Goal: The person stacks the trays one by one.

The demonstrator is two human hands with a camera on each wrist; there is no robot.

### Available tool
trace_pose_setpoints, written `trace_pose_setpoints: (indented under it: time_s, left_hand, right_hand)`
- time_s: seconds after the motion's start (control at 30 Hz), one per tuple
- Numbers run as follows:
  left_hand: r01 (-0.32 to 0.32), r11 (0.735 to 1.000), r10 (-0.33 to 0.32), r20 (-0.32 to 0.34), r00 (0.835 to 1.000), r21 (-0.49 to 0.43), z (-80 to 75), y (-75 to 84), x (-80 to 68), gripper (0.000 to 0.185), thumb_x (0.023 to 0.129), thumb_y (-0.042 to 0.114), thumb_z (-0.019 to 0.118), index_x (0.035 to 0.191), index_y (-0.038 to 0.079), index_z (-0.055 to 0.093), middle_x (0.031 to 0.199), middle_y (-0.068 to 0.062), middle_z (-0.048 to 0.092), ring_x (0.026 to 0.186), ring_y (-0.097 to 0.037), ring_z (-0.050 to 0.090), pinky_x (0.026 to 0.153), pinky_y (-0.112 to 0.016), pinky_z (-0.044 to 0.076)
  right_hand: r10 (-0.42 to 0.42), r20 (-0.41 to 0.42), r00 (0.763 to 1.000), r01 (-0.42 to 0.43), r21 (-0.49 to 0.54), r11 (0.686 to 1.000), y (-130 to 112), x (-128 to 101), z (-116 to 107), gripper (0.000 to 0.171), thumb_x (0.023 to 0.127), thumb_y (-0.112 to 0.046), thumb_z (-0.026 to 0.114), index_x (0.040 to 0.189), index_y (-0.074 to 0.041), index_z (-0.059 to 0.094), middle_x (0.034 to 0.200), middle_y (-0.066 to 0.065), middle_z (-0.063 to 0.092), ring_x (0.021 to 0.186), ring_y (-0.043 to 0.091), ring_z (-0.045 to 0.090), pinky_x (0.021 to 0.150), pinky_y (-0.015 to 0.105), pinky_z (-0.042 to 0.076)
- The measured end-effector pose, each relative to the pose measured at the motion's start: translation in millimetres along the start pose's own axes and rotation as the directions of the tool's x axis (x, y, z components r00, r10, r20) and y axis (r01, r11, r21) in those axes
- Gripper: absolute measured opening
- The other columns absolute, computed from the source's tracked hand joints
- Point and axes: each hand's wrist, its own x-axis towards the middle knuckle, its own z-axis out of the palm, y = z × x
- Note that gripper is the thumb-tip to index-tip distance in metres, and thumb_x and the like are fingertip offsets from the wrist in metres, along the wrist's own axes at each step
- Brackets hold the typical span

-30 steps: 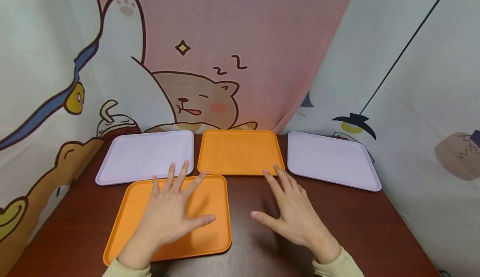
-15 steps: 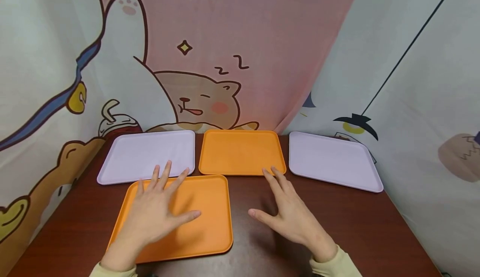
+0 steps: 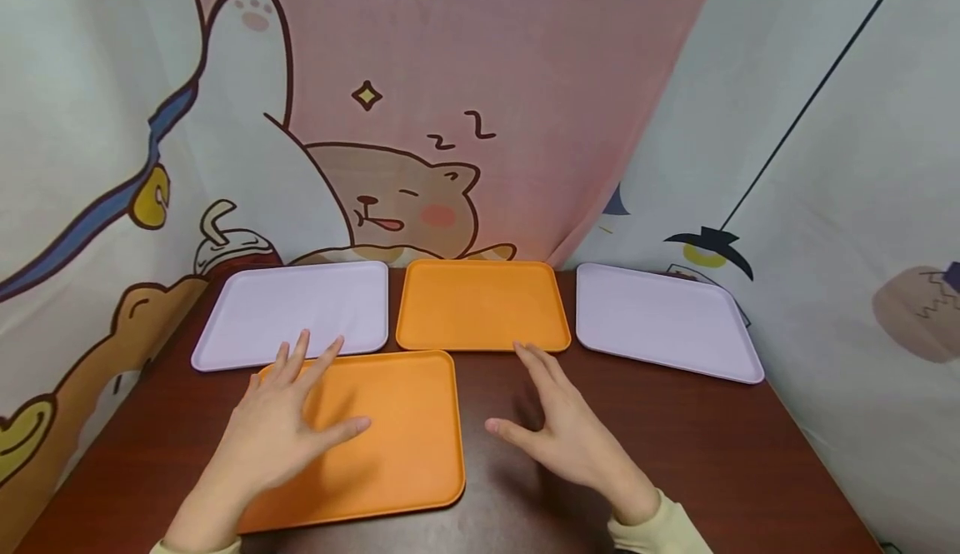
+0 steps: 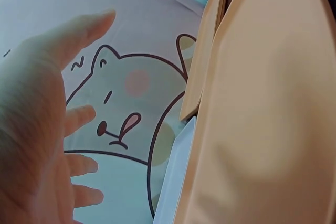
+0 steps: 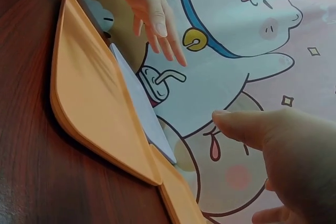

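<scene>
My left hand (image 3: 288, 416) is spread flat with straight fingers over the left part of the near orange tray (image 3: 408, 446) and holds nothing. In the left wrist view the left hand (image 4: 37, 140) is apart from that orange tray (image 4: 262, 129). My right hand (image 3: 562, 429) is open with fingers splayed above the bare wooden table (image 3: 675, 446), just right of that tray and in front of the far orange tray (image 3: 480, 304). The right wrist view shows the right hand's thumb and palm (image 5: 294, 150) beyond the near orange tray (image 5: 89, 103).
A lilac tray (image 3: 292, 308) lies at the back left and another lilac tray (image 3: 660, 321) at the back right. Cartoon-printed cloth walls (image 3: 450, 121) close in the table on three sides. Pale yellow sleeves cover both wrists.
Both hands have drawn back toward me. The left hand has also slid left across the near orange tray. The trays have not moved.
</scene>
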Motion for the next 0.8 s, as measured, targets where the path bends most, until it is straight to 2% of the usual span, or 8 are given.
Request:
trace_pose_setpoints:
  time_s: [0.17,0.27,0.43,0.5,0.63,0.67,0.8]
  left_hand:
    - [0.037,0.999,-0.037,0.012,0.999,-0.012,-4.8,-8.1,-0.6,0.108,0.082,0.084,0.067,0.169,0.035,0.027,0.172,-0.023,0.019,0.151,-0.056,0.023,0.106,-0.086,0.022]
    - [0.072,0.997,-0.070,0.042,0.997,-0.032,-6.9,-12.8,-1.8,0.108,0.083,0.082,0.068,0.170,0.035,0.024,0.173,-0.023,0.016,0.151,-0.057,0.023,0.103,-0.087,0.023]
    - [0.130,0.990,-0.124,0.100,0.987,-0.055,-8.6,-20.3,-4.1,0.109,0.086,0.079,0.069,0.171,0.032,0.019,0.173,-0.026,0.013,0.144,-0.064,0.029,0.089,-0.090,0.034]
    - [0.152,0.986,-0.144,0.121,0.982,-0.062,-8.4,-24.0,-4.7,0.109,0.086,0.079,0.068,0.171,0.031,0.018,0.172,-0.027,0.012,0.139,-0.065,0.035,0.083,-0.089,0.038]
    - [0.187,0.979,-0.174,0.148,0.973,-0.082,-8.4,-32.4,-5.6,0.109,0.088,0.077,0.067,0.171,0.028,0.016,0.170,-0.031,0.011,0.133,-0.067,0.042,0.082,-0.088,0.039]
    - [0.195,0.977,-0.180,0.155,0.972,-0.088,-8.4,-34.3,-5.8,0.110,0.089,0.077,0.067,0.171,0.027,0.016,0.170,-0.032,0.011,0.133,-0.068,0.041,0.083,-0.089,0.038]
    - [0.227,0.968,-0.206,0.173,0.963,-0.111,-9.7,-41.7,-5.8,0.110,0.090,0.076,0.067,0.172,0.025,0.014,0.169,-0.035,0.010,0.136,-0.071,0.033,0.088,-0.090,0.033]
  right_hand:
    - [0.013,0.029,0.999,-0.014,0.026,1.000,-0.4,0.3,2.8,0.101,0.090,-0.064,0.076,0.168,-0.023,0.027,0.171,0.005,0.025,0.150,0.031,0.037,0.115,0.060,0.038]
    - [0.016,0.037,0.999,-0.017,0.034,0.999,-1.0,0.7,5.0,0.100,0.091,-0.063,0.076,0.168,-0.022,0.027,0.169,0.005,0.028,0.149,0.029,0.038,0.116,0.059,0.038]
    - [0.028,0.029,0.999,-0.030,0.069,0.997,-2.1,1.3,8.6,0.100,0.091,-0.063,0.077,0.167,-0.020,0.030,0.165,0.004,0.036,0.145,0.027,0.044,0.115,0.056,0.040]
    - [0.040,0.031,0.999,-0.043,0.111,0.993,-2.1,1.6,10.1,0.098,0.090,-0.060,0.079,0.167,-0.020,0.032,0.163,0.003,0.039,0.142,0.029,0.048,0.108,0.054,0.048]
    - [0.066,0.045,0.997,-0.074,0.197,0.978,-3.2,3.5,13.4,0.095,0.090,-0.053,0.082,0.166,-0.021,0.034,0.160,0.007,0.042,0.134,0.036,0.055,0.087,0.048,0.060]
    - [0.072,0.049,0.996,-0.081,0.217,0.973,-3.5,4.0,14.2,0.094,0.090,-0.051,0.083,0.166,-0.021,0.035,0.160,0.008,0.042,0.133,0.038,0.056,0.082,0.047,0.062]
    - [0.078,0.063,0.995,-0.091,0.251,0.964,-4.4,5.7,17.6,0.092,0.091,-0.045,0.085,0.165,-0.018,0.037,0.160,0.014,0.043,0.132,0.041,0.056,0.078,0.039,0.062]
